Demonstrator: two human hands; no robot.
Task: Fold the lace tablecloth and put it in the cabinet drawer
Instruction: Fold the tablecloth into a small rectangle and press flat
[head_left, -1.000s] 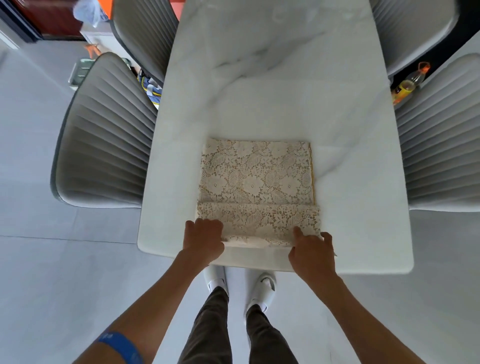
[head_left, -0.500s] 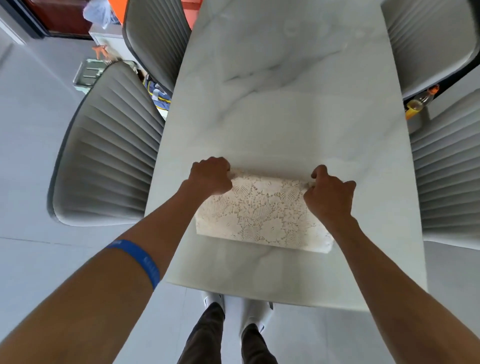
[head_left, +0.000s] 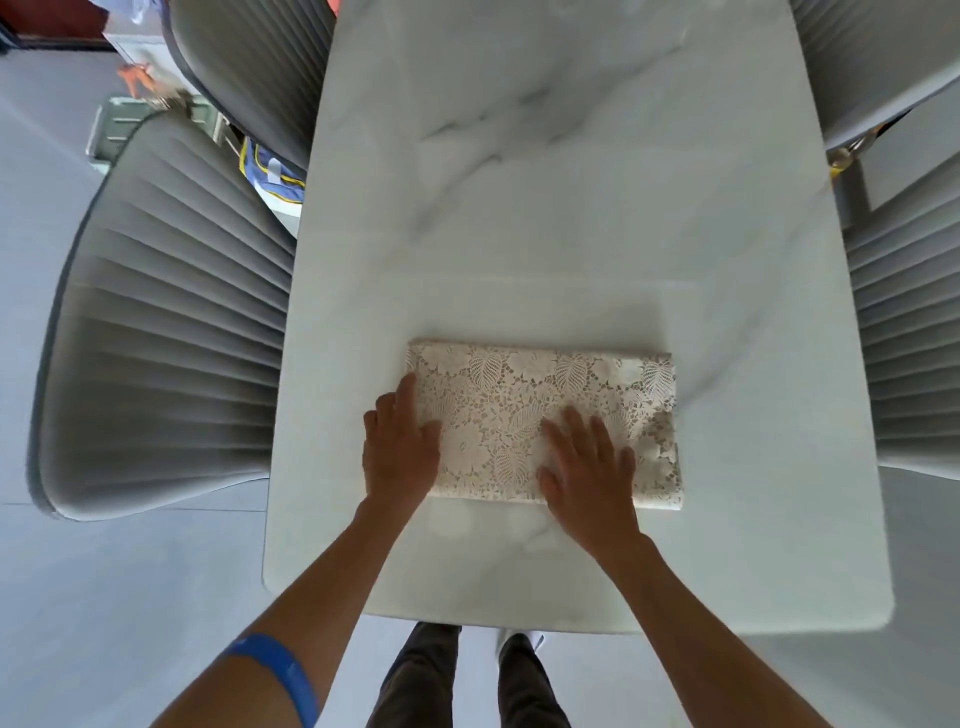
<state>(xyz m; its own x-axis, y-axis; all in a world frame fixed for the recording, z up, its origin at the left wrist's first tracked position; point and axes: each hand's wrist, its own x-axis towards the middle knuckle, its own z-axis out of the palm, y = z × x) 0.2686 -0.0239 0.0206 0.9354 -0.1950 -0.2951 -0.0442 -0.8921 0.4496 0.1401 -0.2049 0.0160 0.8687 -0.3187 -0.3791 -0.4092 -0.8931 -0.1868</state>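
The cream lace tablecloth (head_left: 571, 395) lies folded into a flat rectangle near the front of the white marble table (head_left: 545, 208). My left hand (head_left: 397, 447) rests flat at the cloth's left edge, fingers together, partly on the bare table. My right hand (head_left: 587, 462) lies palm down on the cloth's front middle with fingers spread. Neither hand grips the cloth. No cabinet or drawer is in view.
Grey ribbed chairs stand on both sides: two on the left (head_left: 166, 312) (head_left: 249, 67) and two on the right (head_left: 909, 332) (head_left: 872, 57). A grey bin (head_left: 114, 130) and blue-yellow cloth (head_left: 270, 166) sit on the floor at left. My legs show below the table's front edge.
Both hands carried the near edge forward over the cloth, halving it, then let go and came back. They now lie flat on the folded rectangle.
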